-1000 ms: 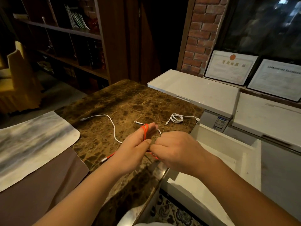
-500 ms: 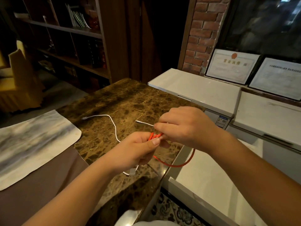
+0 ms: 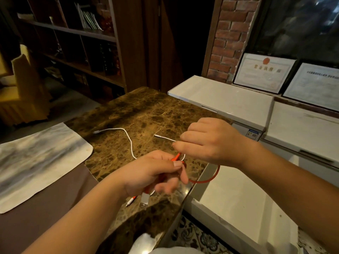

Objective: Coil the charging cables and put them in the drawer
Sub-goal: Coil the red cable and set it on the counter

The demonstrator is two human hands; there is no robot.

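Note:
An orange charging cable [image 3: 211, 177] is bunched in my left hand [image 3: 156, 173], which pinches its loops between thumb and fingers. A loop of it hangs over the table edge toward the open white drawer [image 3: 238, 204]. Its plugs [image 3: 144, 201] dangle below my left hand. My right hand [image 3: 207, 142] grips the cable's upper strand just above and right of the left hand. A white cable [image 3: 128, 139] lies uncoiled on the brown marble table [image 3: 146, 114], with a second white end [image 3: 163, 137] running to my hands.
A grey-white cloth mat [image 3: 36, 158] lies at the left over a brown cover. White chest units [image 3: 229, 99] stand behind the drawer, framed certificates [image 3: 264, 72] and a brick column [image 3: 231, 37] beyond. Dark bookshelves [image 3: 73, 43] fill the back left.
My right hand rose from beside the left hand to above it, pulling an orange loop out over the drawer. The coiled white cable seen earlier near the table's far edge is now hidden behind it.

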